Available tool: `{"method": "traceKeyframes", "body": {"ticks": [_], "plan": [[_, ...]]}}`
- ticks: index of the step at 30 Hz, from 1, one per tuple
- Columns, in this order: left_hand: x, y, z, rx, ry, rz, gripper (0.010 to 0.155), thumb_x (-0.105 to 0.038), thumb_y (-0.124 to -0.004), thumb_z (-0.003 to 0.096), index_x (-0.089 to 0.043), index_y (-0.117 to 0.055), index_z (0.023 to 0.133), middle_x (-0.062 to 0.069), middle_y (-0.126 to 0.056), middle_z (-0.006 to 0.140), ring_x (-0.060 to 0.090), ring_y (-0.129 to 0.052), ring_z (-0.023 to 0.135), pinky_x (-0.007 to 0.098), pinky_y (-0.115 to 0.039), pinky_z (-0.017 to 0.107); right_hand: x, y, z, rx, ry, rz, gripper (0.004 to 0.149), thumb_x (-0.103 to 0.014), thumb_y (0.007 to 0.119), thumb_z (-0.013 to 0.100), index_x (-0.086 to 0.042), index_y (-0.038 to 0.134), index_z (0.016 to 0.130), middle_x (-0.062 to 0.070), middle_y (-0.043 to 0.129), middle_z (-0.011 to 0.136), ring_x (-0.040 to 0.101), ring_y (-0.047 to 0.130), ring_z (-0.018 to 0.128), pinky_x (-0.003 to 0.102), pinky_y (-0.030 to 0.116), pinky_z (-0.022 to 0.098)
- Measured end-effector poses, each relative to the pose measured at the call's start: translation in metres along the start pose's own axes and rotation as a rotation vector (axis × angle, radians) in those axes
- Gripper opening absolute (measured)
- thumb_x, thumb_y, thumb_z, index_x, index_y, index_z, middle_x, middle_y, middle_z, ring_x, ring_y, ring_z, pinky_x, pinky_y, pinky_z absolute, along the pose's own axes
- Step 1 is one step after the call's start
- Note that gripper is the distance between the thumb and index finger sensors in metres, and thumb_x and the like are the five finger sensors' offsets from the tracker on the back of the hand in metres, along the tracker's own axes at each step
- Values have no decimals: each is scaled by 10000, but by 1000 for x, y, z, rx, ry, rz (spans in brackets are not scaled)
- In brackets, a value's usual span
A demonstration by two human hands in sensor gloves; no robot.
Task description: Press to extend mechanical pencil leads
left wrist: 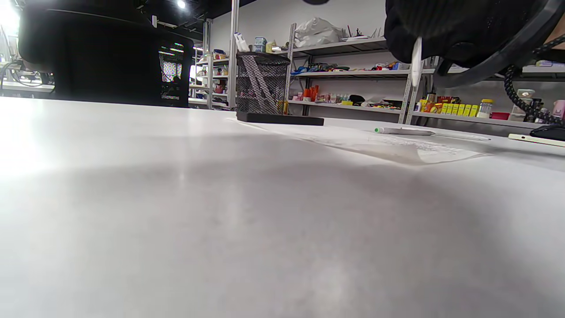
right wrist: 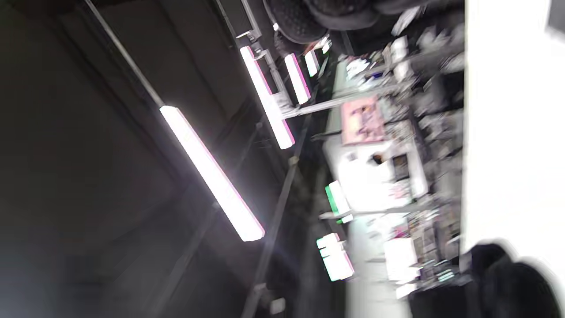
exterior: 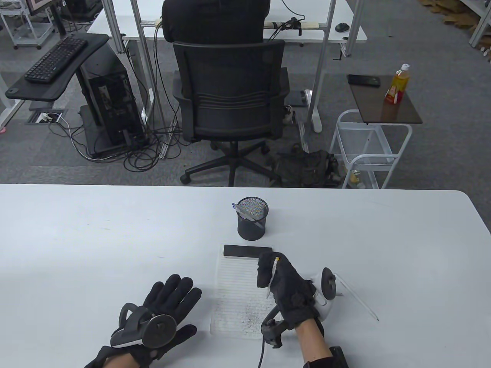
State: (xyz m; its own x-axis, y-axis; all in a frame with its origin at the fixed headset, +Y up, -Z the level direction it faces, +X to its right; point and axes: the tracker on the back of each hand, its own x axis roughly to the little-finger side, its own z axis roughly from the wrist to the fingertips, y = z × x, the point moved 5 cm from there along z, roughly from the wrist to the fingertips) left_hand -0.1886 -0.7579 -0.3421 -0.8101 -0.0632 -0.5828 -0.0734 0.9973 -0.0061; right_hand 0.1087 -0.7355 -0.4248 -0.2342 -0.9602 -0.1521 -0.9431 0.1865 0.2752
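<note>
My right hand [exterior: 282,285] grips a white mechanical pencil [exterior: 273,276] upright over the lined paper [exterior: 238,291], tip pointing down, with the thumb near its yellow top end. In the left wrist view the pencil's tip [left wrist: 416,62] hangs below the right hand, above the paper [left wrist: 397,145]. My left hand [exterior: 165,306] rests flat on the table with fingers spread, holding nothing. A second white pencil [exterior: 358,299] lies on the table right of the right hand. A black mesh pen cup [exterior: 252,218] behind the paper holds another pencil [exterior: 245,212].
A black block [exterior: 247,251] lies on the top edge of the paper. The white table [exterior: 96,237] ends at its far edge, with an office chair [exterior: 230,99] beyond. The right wrist view is blurred and shows ceiling lights.
</note>
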Motion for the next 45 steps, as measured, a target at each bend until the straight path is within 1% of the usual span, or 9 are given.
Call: {"method": "traceKeyframes", "body": {"ticks": [4,8,11,14,19,22,27,32,45], "plan": [[0,1,0,-3,-3,7,843,-621,-669,462,-266,-344,1154,108,-300,1211,460,-306,1122,667,-358,756,-30,-25,13,-45,80,-479,531,-270,629,593,-17,577,1058,252,675,867,467,742,635,654,702,490],[1,-1,1,6,0,15,844,-621,-670,461,-266,-344,1154,108,-300,1210,460,-306,1122,666,-358,757,-38,-47,28,-85,214,-819,519,-173,715,559,-33,660,1055,267,535,948,456,750,668,624,743,475],[4,1,-1,-6,8,17,844,-621,-669,461,-265,-345,1154,106,-301,1210,460,-307,1122,666,-360,756,-26,-58,39,-164,341,-1050,521,-119,765,531,-20,711,1040,267,522,942,467,739,700,631,738,489],[6,3,-2,-10,15,18,844,-621,-670,461,-263,-345,1154,109,-300,1210,462,-307,1120,667,-360,755,-7,-63,51,-257,403,-1345,528,-86,795,508,-37,734,1030,254,556,917,468,742,718,634,738,505],[9,4,-3,-16,25,18,841,-618,-669,463,-263,-347,1154,110,-300,1209,461,-307,1120,667,-360,754,24,-57,64,-387,371,-1639,553,-53,809,489,-72,702,1031,235,588,906,463,750,730,622,744,517],[11,4,-4,-17,32,17,842,-619,-669,463,-264,-345,1154,109,-300,1210,462,-306,1120,666,-361,754,36,-55,69,-423,352,-1705,588,-51,830,473,-57,616,1020,225,621,893,449,786,723,611,766,519],[14,3,-4,-10,41,13,842,-619,-669,462,-263,-347,1154,110,-302,1209,462,-308,1120,667,-362,754,46,-54,73,-434,348,-1677,502,-58,880,453,-68,717,927,222,693,870,457,838,736,647,755,554],[13,3,-4,-9,39,13,841,-617,-669,463,-264,-346,1154,110,-300,1209,462,-306,1120,667,-359,755,49,-51,72,-469,320,-1703,461,-95,934,438,-117,811,882,187,777,849,458,857,790,697,695,602],[10,1,-2,-1,29,13,841,-617,-670,463,-267,-343,1154,107,-299,1211,461,-303,1122,666,-358,757,52,-46,71,-465,255,-1755,400,-136,985,413,-137,912,807,158,887,800,466,845,850,690,690,619]]}}
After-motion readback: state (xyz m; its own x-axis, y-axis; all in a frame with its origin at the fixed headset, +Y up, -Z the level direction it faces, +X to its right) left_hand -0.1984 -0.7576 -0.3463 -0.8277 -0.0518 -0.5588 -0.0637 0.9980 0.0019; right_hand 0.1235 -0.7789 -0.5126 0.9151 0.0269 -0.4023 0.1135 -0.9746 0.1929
